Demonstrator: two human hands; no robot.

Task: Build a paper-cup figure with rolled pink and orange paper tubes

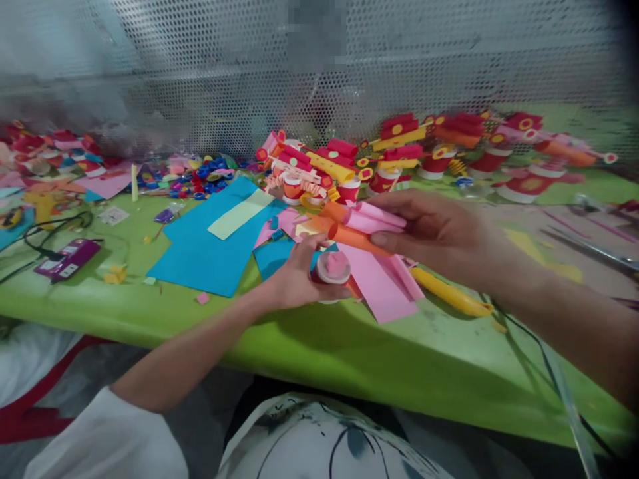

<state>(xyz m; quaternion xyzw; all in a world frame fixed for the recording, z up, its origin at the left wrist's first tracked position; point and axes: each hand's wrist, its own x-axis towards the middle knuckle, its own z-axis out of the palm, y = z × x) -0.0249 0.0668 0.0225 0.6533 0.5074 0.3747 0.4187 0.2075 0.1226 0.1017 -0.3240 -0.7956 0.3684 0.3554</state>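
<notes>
My left hand (pixel 294 276) is wrapped round a small paper cup (pixel 319 271) near the front of the table. A pink lump (pixel 336 265) sits on the cup's pale top. In my right hand (pixel 424 229) is a bundle of rolled paper tubes, with orange tubes (pixel 357 237) beside pink tubes (pixel 377 218). The bundle is held just above and to the right of the cup. Beneath my hands lie pink paper (pixel 382 286) and a blue sheet (pixel 273 259). Right of the cup rests a yellow tool (pixel 452 293) with a cord, perhaps a glue gun.
Along the back stand several finished-looking paper models (pixel 344 166) on red cups. Large blue sheets (pixel 200 259) with a pale green strip (pixel 240 214) lie left of centre. A purple power strip (pixel 68 259) and scissors (pixel 594 249) are at the sides. Behind rises a perforated metal panel (pixel 210 80).
</notes>
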